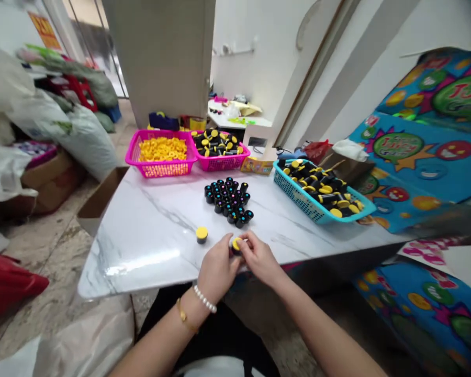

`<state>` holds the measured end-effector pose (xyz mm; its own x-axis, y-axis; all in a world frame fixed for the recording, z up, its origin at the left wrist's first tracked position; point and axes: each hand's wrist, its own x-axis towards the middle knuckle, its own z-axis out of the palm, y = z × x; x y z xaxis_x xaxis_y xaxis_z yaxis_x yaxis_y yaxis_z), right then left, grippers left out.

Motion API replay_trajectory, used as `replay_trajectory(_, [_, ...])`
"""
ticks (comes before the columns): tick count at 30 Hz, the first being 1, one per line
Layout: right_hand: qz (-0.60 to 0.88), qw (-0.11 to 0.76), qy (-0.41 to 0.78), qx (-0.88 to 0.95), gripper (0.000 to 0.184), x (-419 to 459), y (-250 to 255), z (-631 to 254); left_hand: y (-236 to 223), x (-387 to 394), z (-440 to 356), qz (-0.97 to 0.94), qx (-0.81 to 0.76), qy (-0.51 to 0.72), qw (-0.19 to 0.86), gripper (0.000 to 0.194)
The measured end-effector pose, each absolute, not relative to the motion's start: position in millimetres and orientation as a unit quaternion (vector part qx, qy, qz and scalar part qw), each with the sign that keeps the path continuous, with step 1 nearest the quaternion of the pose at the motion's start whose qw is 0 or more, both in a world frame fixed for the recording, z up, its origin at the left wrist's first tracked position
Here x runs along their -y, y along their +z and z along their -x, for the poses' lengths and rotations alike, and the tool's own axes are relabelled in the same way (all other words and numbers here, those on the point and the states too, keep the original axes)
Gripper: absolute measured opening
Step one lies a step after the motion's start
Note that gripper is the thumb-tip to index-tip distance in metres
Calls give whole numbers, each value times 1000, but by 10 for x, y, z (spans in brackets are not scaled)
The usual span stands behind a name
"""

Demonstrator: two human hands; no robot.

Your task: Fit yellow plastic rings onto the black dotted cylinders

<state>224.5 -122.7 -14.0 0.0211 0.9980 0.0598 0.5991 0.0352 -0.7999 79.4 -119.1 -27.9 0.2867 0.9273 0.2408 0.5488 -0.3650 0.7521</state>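
Between my two hands, at the table's front edge, is a small black piece with a yellow cap (236,243). My left hand (219,266) is closed around its side, and my right hand (259,256) pinches it at the cap; fingers hide most of its black body. Left of my hands, another yellow-capped black piece (201,235) stands upright on the white marbled table (153,225). Beyond them, a cluster of black pieces (228,199) stands close together, with small blue, pink and purple dots on their tops.
A pink basket (153,168) holds yellow parts; a second pink basket (222,163) and a teal basket (298,201) hold black-and-yellow pieces. A small carton (258,165) stands between them. Printed blue boxes (419,152) are stacked right; sacks (88,139) and a cardboard box (98,204) lie left.
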Motion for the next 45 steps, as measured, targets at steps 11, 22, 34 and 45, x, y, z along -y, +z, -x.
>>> replay_trajectory(11, [553, 413, 466, 554, 37, 978, -189, -1802, -316, 954, -48, -737, -582, 319, 127, 27])
replay_trajectory(22, [682, 422, 86, 591, 133, 682, -338, -2445, -378, 1062, -118, -749, -563, 340, 77, 26])
replay_trajectory(34, [689, 360, 64, 626, 116, 514, -308, -2377, -369, 1091, -110, -752, -560, 334, 95, 24])
replay_trajectory(45, [657, 418, 102, 619, 127, 575, -339, -2348, -335, 1088, -132, -741, -578, 327, 102, 23])
